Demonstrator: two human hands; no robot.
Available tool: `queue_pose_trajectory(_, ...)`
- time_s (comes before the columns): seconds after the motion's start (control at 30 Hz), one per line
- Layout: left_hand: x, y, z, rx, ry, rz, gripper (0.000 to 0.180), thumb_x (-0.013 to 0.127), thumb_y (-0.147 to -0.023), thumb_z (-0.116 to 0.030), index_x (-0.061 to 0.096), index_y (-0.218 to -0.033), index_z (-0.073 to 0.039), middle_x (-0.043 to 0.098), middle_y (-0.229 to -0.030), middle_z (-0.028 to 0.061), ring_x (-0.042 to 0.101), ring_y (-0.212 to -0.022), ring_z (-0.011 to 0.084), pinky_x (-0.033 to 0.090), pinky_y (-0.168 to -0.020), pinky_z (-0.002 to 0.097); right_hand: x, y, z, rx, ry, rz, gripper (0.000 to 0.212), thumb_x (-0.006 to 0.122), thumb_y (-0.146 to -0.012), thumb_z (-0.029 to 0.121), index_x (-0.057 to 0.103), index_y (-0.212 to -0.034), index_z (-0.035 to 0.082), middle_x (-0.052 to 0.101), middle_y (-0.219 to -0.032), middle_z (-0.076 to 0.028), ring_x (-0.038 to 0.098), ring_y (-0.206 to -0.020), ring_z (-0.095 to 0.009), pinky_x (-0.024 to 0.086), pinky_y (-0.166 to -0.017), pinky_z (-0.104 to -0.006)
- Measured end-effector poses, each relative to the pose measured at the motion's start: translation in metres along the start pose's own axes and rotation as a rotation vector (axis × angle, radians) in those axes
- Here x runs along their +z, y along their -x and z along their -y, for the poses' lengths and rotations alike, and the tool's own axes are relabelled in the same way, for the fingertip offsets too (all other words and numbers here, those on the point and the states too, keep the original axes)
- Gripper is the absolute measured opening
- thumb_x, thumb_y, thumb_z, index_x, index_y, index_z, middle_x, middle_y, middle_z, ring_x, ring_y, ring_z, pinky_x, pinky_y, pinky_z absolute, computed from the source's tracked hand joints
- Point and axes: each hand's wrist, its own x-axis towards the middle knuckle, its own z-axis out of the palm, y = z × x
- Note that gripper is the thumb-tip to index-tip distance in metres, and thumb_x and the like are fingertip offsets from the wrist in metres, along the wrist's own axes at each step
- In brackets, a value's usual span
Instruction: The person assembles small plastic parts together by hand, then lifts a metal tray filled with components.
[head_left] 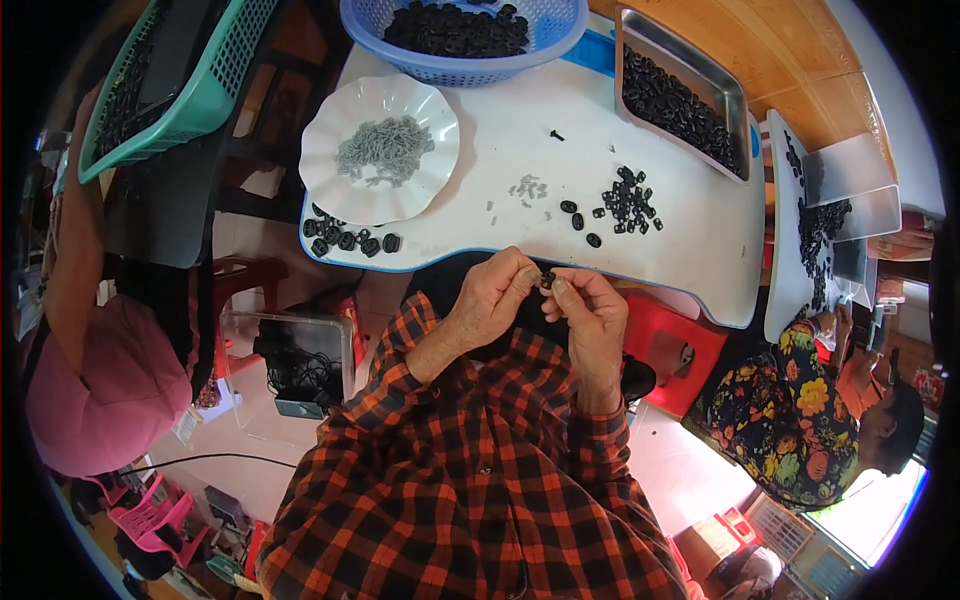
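Just off the near edge of the desk, the left hand and right hand both pinch a black part. It looks light, stiff, perhaps slippery; best gripped by opposite sides, thumb against fingertip.

The bare left hand and bare right hand are facing each other ahead of the torso, fingertips nearly meeting. The left thumb is pressing toward its bent index finger; the right thumb is likewise pinching. Both bare wrists are showing beyond orange-red and black checked cloth sleeves, the left forearm slanting inward, the right pointing nearly straight ahead.
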Motion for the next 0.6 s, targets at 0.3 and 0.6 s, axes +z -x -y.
queue_pose_trajectory(0.3, 0.004, 0.001, 0.002, -0.026, -0.001, -0.021, 0.018, 0.05, -0.095, -0.014, 0.052, -0.086, 0.001, 0.055, -0.073, 0.0098, 0.054, -0.062, 0.0201, 0.043, -0.057, 0.03, -0.004, -0.002, -0.009, -0.011, 0.024, 0.023, 0.018, 0.066, -0.083, 0.003, 0.063, -0.1, -0.002, 0.065, -0.08, -0.005, 0.058, -0.065, -0.008, 0.048, -0.058, -0.02)
queue_pose_trajectory(0.6, 0.008, -0.001, 0.0, 0.018, -0.048, -0.023, 0.017, 0.052, -0.095, -0.014, 0.053, -0.086, 0.001, 0.054, -0.072, 0.0093, 0.052, -0.06, 0.0201, 0.043, -0.056, 0.0302, -0.007, -0.001, -0.01, -0.034, 0.016, -0.017, 0.018, 0.067, -0.082, 0.002, 0.066, -0.1, -0.002, 0.065, -0.08, -0.004, 0.058, -0.067, -0.007, 0.047, -0.06, -0.0198)
